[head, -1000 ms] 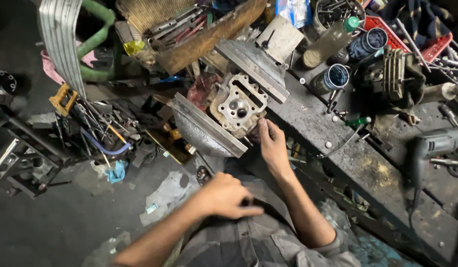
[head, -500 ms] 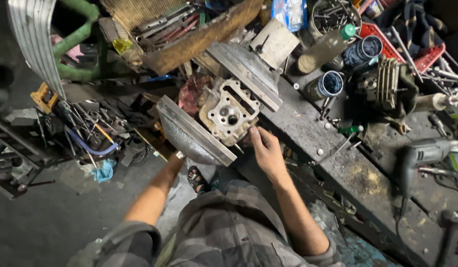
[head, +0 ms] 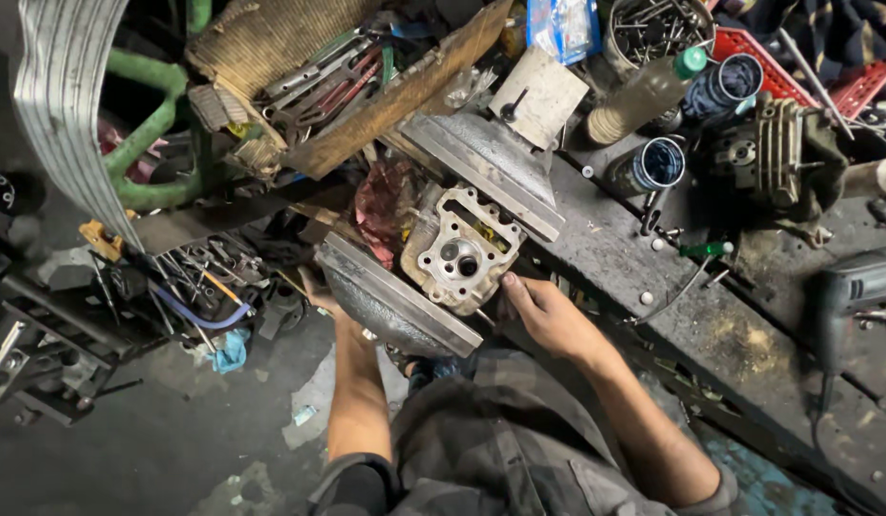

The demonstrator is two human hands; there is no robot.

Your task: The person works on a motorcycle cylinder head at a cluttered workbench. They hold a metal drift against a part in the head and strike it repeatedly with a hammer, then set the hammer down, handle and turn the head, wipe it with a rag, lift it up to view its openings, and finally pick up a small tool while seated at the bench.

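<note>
A: Obs. 1, materials. Cast metal engine part [head: 460, 253], pale grey, rough, blocky, with round bores and small bolt holes on its top face. It sits clamped between two flat steel vise plates [head: 397, 296], dull, greasy, long straight edges, at the near edge of the desk [head: 653, 287].

B: Desk surface?

A: Dark, oily, scuffed, with a rusty yellow patch toward the right. Loose screws are scattered on it.

B: Hands?

A: Right hand [head: 548, 315]: fingers loosely curled, thumb tip touching the lower right corner of the engine part, palm on the desk edge; nothing gripped. Left hand [head: 321, 294]: reaches under the near plate, fingers mostly hidden behind it; cannot tell how far open or whether it holds anything.

B: Packages, labels?

A: Blue plastic packet [head: 562, 24], top centre, crinkled, glossy. Two round tins [head: 653, 162] with blue cloth inside, right of the vise. Tan bottle with green cap [head: 644, 91] lying slanted beside them. Red plastic basket [head: 797, 57], top right, mesh walls. Grey power drill [head: 849, 287] at the far right edge
</note>
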